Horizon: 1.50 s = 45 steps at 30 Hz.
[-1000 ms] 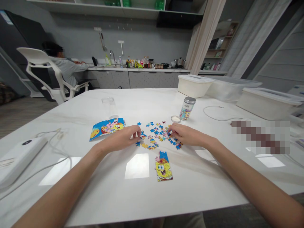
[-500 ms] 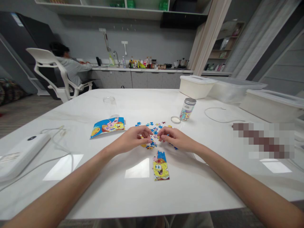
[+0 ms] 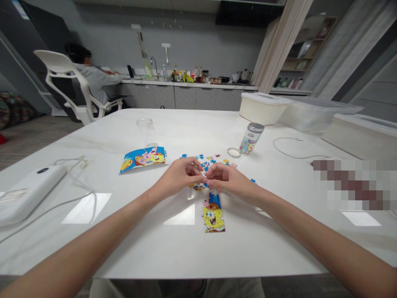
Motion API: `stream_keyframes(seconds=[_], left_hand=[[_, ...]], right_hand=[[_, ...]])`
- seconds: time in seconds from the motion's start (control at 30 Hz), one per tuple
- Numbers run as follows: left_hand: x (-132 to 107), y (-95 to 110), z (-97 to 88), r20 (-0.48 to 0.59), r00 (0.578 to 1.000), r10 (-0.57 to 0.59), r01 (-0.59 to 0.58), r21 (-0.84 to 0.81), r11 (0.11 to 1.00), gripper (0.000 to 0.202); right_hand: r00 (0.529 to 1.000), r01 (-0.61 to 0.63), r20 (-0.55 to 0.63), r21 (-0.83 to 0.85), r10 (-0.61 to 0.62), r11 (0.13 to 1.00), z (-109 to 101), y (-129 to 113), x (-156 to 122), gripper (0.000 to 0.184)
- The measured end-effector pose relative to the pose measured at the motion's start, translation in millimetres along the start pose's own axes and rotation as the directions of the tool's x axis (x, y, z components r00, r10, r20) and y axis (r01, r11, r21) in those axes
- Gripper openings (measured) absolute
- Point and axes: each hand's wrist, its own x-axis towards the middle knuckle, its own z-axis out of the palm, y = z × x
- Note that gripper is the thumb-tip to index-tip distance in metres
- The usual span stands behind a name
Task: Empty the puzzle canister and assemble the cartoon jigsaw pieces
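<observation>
My left hand [image 3: 185,176] and my right hand [image 3: 228,178] meet over the middle of the table, fingertips touching or nearly so. Both have thumb and fingers pinched together; whatever small thing they grip is hidden. Just below them lies a partly joined jigsaw puzzle [image 3: 213,217] showing a yellow cartoon figure with a blue strip on top. Loose puzzle pieces [image 3: 213,162], mostly blue, pink and yellow, are scattered behind and under my hands, partly covered by them. Left of these is a picture sheet [image 3: 143,159] with a blue cartoon scene, its edges slightly curled.
A printed can [image 3: 251,139] with a silver top stands behind my right hand, beside a round lid [image 3: 233,152]. Back left is a clear jar [image 3: 146,131]. A white device [image 3: 34,192] with cables lies left; white bins [image 3: 263,108] stand back right. A person sits far left.
My hands have come together, the right one moving left to meet the left. They now hover close over the top of the joined puzzle. The camera view has shifted slightly.
</observation>
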Motion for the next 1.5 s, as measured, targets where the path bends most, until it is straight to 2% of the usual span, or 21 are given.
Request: stream_keyframes(seconds=[0.1,0.17,0.2,0.27,0.37,0.4,0.47,0.6,0.93,1.1,1.27,1.5], left_hand=[[-3.2,6.6,1.3,-0.002,1.0,0.028,-0.028,0.074,0.997,0.023],[-7.2,13.3,0.2,0.004,0.996,0.094,-0.093,0.228,0.969,0.022],[-9.5,16.7,-0.9,0.044,0.989,0.143,-0.149,0.331,0.932,0.023],[-14.3,22.2,-4.0,0.234,0.952,0.198,-0.293,0.503,0.813,0.023],[-19.0,24.6,-7.5,0.538,0.835,0.114,-0.455,0.559,0.693,0.019],[-19.6,23.9,-8.0,0.588,0.805,0.084,-0.478,0.558,0.678,0.021],[-19.7,21.4,-7.6,0.631,0.774,0.058,-0.508,0.563,0.652,0.025],[-19.6,17.6,-5.0,0.646,0.763,0.029,-0.52,0.586,0.621,0.029],[-22.0,19.0,-2.8,0.633,0.774,-0.013,-0.503,0.628,0.594,0.026],[-22.5,19.9,-3.0,0.628,0.778,0.001,-0.503,0.622,0.601,0.024],[-22.8,21.1,-1.3,0.628,0.778,0.003,-0.507,0.626,0.592,0.027],[-24.0,23.6,0.3,0.621,0.784,-0.009,-0.497,0.634,0.592,0.027]], right_hand=[[1.0,0.009,0.012,-0.013,-0.009,1.0,-5.4,1.4,1.1,0.028],[0.999,0.041,0.023,-0.098,-0.038,0.994,-10.9,2.0,2.0,0.021],[0.999,0.049,0.026,-0.151,-0.046,0.987,-13.9,2.2,2.4,0.015],[0.999,0.045,0.021,-0.253,-0.041,0.966,-19.5,2.6,2.9,0.007],[1.0,-0.004,-0.004,-0.323,0.003,0.946,-25.2,4.2,3.4,0.006],[1.0,-0.022,-0.003,-0.328,0.022,0.944,-26.2,5.1,3.7,0.007],[0.998,-0.049,0.013,-0.312,0.056,0.949,-27.3,7.2,4.4,0.008],[0.996,-0.07,0.033,-0.276,0.083,0.959,-28.3,10.6,6.0,0.01],[0.996,-0.024,0.073,-0.363,0.054,0.932,-29.7,14.3,6.2,0.01],[0.996,0.003,0.086,-0.435,0.038,0.9,-28.7,11.6,4.8,0.009],[0.997,0.054,0.077,-0.557,-0.013,0.829,-26.8,8.6,2.8,0.008],[0.996,0.058,0.084,-0.604,-0.009,0.795,-23.6,2.6,0.1,0.006]])
